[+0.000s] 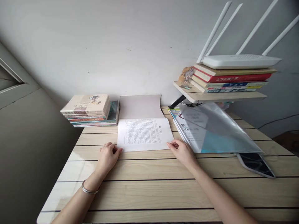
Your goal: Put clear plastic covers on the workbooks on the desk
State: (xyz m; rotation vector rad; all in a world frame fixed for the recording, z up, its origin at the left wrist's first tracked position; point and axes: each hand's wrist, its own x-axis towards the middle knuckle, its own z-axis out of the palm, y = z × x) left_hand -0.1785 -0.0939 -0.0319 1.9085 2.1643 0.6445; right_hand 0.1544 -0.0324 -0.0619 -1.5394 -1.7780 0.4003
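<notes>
An open book lies on the wooden table, its printed page nearer me and a blank grey cover or page raised toward the wall. My left hand rests on the table by the book's near left corner, fingers curled and thumb tip beside the page edge; whether it grips anything is hidden. At the near right corner, my right hand has thumb and fingers pinched together on the page edge.
Stacked books stand at the back left. At the right are books under a clear plastic sleeve, a dark device and a raised shelf bearing books and a white router. The wall bounds the back.
</notes>
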